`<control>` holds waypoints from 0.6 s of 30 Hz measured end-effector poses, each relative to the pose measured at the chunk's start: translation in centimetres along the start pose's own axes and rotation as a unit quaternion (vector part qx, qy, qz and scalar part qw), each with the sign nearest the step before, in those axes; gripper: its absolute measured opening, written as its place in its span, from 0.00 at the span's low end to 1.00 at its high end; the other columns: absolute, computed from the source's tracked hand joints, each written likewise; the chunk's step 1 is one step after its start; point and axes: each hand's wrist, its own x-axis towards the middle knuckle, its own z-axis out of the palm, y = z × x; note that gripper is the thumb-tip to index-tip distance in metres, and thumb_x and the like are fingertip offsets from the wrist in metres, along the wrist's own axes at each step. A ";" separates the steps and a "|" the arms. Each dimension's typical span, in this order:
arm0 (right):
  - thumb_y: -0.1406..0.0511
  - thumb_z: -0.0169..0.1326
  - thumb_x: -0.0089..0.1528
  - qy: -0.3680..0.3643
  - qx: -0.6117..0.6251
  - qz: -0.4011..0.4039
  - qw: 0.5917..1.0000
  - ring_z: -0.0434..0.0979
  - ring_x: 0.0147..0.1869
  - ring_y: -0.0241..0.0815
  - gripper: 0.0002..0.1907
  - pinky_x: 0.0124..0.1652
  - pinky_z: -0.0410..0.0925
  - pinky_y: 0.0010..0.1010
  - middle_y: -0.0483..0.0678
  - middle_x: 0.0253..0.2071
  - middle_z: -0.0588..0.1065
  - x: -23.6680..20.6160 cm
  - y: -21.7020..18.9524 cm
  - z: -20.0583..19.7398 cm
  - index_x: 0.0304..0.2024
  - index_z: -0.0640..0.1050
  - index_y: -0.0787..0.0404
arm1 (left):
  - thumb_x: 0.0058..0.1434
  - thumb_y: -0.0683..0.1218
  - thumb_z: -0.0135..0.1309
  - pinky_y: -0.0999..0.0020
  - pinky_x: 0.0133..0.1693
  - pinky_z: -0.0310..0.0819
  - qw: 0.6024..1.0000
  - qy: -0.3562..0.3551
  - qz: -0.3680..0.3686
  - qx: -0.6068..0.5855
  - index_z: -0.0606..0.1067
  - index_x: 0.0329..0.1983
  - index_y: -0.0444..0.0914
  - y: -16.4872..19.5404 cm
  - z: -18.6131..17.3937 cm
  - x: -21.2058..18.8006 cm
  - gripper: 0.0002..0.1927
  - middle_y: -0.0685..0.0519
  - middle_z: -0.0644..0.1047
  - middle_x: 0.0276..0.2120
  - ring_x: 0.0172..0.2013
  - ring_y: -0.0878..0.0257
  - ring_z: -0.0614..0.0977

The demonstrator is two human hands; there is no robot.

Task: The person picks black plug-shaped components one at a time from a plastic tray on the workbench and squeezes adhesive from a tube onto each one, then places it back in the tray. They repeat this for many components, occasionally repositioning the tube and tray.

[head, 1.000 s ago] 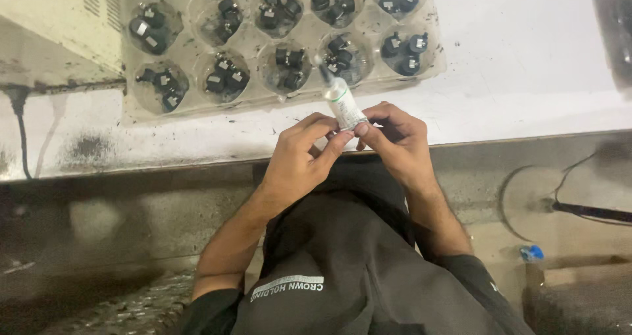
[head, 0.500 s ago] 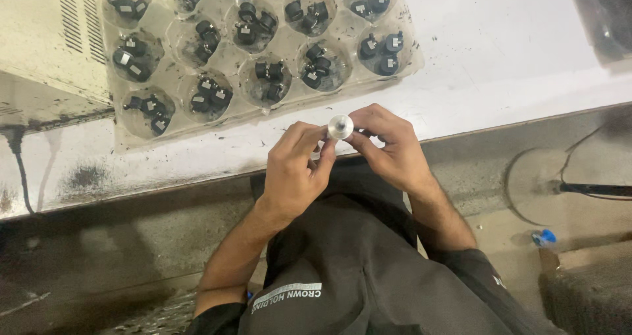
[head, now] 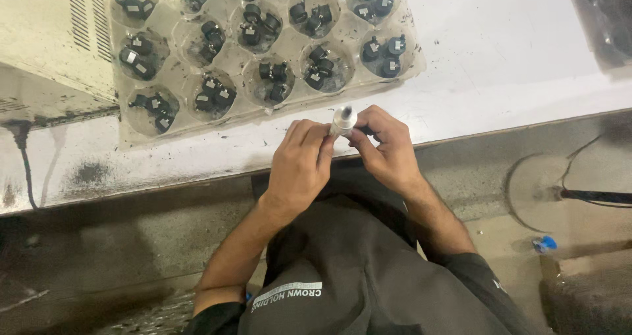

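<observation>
Two bare hands meet at the edge of a white table (head: 513,65), both pinching one small white tube (head: 343,120) that stands nearly upright between them. From the left, the left hand (head: 299,167) has its fingers curled in and clenched on the tube's lower part; from the right, the right hand (head: 388,147) has its thumb and fingertips grasping it as well. The tube's lower end is hidden behind the fingers, while its top shows a narrow grey tip poking clear of both hands.

Just beyond the hands lies a clear plastic tray (head: 415,62) with round cups — most cups hold two or three small black parts (head: 319,68), some with pale square faces. The tray rests on the table, its near rim close to the tube but apart from it. At the upper left sits a cream-coloured box with vent slots (head: 46,39), touching or just beside the tray's left edge. A dark cable (head: 25,160) hangs down from the table's left part. Lower right, on the grey floor, a small blue object (head: 544,244) lies — too small to tell what it is. Dark clothing fills the lower middle.
</observation>
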 end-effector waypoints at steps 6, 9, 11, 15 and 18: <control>0.72 0.57 0.64 -0.091 -0.009 0.006 0.996 0.79 0.42 0.36 0.06 0.39 0.72 0.27 0.47 0.39 0.77 -0.2 -0.5 -0.5 0.45 0.79 0.64 | 0.69 0.47 0.60 0.69 0.48 0.74 0.943 -0.038 -0.063 -0.326 0.66 0.69 0.35 -0.4 -2.5 -0.5 0.28 0.49 0.74 0.55 0.52 0.61 0.77; 0.70 0.60 0.65 -0.139 0.019 0.109 0.984 0.78 0.40 0.40 0.07 0.39 0.72 0.31 0.48 0.37 0.79 -0.6 -1.1 0.0 0.46 0.82 0.62 | 0.70 0.45 0.59 0.70 0.49 0.74 0.924 -0.061 -0.168 -0.339 0.70 0.69 0.35 -1.3 -2.0 -0.8 0.25 0.50 0.80 0.51 0.49 0.65 0.80; 0.70 0.63 0.64 -0.090 -0.020 0.048 0.995 0.78 0.42 0.44 0.10 0.41 0.73 0.32 0.50 0.40 0.78 -1.0 -1.6 0.4 0.48 0.82 0.61 | 0.71 0.45 0.58 0.71 0.53 0.73 0.876 -0.002 -0.197 -0.439 0.68 0.68 0.33 -2.0 -1.2 -0.8 0.24 0.49 0.78 0.52 0.52 0.65 0.78; 0.73 0.65 0.57 -0.021 -0.164 -0.239 0.957 0.79 0.50 0.48 0.20 0.46 0.74 0.36 0.48 0.49 0.76 -2.2 -2.4 0.4 0.52 0.79 0.58 | 0.73 0.45 0.56 0.69 0.56 0.75 0.825 0.050 -0.228 -0.514 0.68 0.65 0.30 -3.3 -0.4 -1.2 0.22 0.48 0.78 0.51 0.53 0.64 0.79; 0.75 0.64 0.52 -0.034 -0.230 -0.313 0.921 0.78 0.50 0.48 0.24 0.46 0.73 0.38 0.47 0.49 0.75 -2.5 -2.6 0.0 0.52 0.80 0.59 | 0.72 0.46 0.56 0.70 0.55 0.75 0.809 0.046 -0.246 -0.532 0.68 0.64 0.31 -3.7 -0.1 -1.4 0.22 0.47 0.79 0.50 0.51 0.64 0.80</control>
